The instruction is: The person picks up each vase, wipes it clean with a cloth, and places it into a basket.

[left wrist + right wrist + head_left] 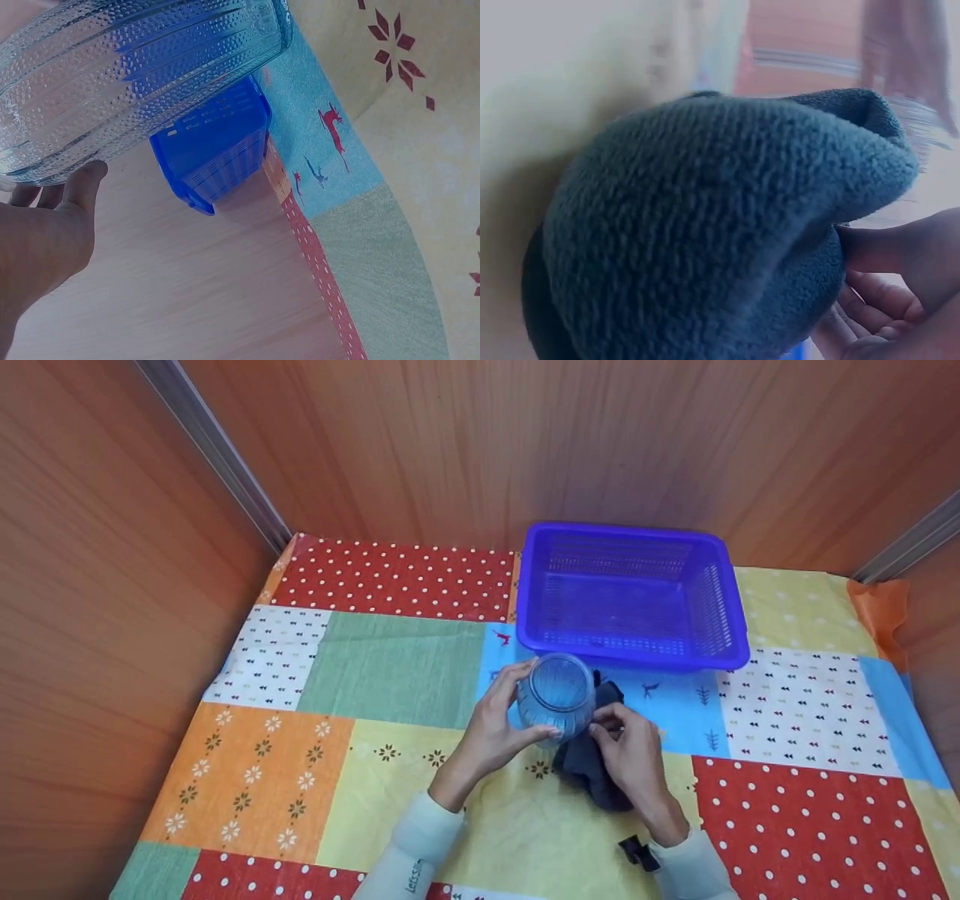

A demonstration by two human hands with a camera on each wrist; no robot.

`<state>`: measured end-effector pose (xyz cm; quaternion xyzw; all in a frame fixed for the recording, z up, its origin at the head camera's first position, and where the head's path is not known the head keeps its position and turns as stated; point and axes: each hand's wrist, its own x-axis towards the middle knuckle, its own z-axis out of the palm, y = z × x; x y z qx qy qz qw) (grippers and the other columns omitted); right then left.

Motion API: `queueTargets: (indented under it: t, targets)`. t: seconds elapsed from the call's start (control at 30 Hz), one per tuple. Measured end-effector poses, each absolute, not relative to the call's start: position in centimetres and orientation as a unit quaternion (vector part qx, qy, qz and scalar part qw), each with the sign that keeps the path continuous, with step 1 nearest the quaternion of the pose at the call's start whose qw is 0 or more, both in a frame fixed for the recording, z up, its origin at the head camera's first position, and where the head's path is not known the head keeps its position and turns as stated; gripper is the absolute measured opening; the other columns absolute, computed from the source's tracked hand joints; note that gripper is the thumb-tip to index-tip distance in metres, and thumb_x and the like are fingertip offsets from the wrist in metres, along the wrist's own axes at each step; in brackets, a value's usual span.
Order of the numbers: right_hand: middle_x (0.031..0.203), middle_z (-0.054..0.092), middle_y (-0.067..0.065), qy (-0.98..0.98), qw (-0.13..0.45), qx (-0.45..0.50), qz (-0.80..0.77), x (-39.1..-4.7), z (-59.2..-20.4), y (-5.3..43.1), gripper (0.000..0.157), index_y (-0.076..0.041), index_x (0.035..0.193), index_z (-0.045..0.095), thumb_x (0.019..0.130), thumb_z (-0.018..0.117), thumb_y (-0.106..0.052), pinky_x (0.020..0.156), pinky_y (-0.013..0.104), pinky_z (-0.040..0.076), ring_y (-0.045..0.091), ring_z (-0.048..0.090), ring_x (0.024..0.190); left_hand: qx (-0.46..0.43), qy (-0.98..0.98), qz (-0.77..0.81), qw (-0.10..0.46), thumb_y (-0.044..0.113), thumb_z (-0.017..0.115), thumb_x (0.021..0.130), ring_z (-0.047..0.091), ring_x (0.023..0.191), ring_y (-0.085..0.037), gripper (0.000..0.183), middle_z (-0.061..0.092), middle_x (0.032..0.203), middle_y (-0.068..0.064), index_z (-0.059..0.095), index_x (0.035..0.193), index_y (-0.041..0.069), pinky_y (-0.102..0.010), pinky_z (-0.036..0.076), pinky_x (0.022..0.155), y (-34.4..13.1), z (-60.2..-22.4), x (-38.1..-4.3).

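Note key relation: clear ribbed glass jar between both grips, directly to the right of left grip and just left of right grip. See long axis closer to upright than flat but tilted, round end turned up toward head camera; cannot tell mouth from base there. Judge left grip nearer, being in contact with jar. Read left grip as clamped on jar, spread wide by its girth, with fingers round the left side and thumb on the near side. Read right grip as almost together, thumb and curled fingers pinching an edge of dark cloth. Find cloth bunched to the left of and below right grip, close against jar's right flank; in right-wrist view, thick and folded over beside fingertips. Cannot tell exact contact between right fingertips and glass, nor between jar's lower end and patchwork-covered desk. Log purple basket beyond both grips, just past jar and extending off to its right. Log also small black piece nearer the body than right grip, beside right sleeve.
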<state>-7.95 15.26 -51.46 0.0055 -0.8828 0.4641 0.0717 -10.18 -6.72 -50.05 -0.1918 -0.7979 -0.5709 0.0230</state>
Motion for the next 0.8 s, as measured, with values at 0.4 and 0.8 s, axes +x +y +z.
queueTargets:
  t: [0.4, 0.8]
  targets:
    - [0.094, 0.076, 0.012, -0.86, 0.14, 0.026, 0.491, -7.8, -47.3, 15.4, 0.009, 0.001, 0.098, 0.077, 0.092, 0.075, 0.008, 0.079, 0.02, 0.06, 0.03, 0.075, 0.088, -0.194, -0.801, -0.566, 0.028, 0.023, 0.095, 0.081, 0.05, 0.145, -0.027, 0.084, 0.048, 0.16, -0.009, 0.05, 0.15, 0.007, -0.045, 0.047, 0.116, -6.8, -50.0, -10.3]
    - [0.095, 0.075, 0.011, -0.859, 0.148, 0.054, 0.488, -8.1, -45.2, 15.0, 0.008, -0.001, 0.099, 0.079, 0.093, 0.077, 0.005, 0.081, 0.029, 0.063, 0.029, 0.074, 0.091, -0.197, -0.8, -0.567, 0.029, 0.023, 0.094, 0.081, 0.051, 0.144, -0.029, 0.083, 0.048, 0.159, -0.01, 0.05, 0.149, 0.006, -0.044, 0.048, 0.115, -6.7, -50.0, -10.3]
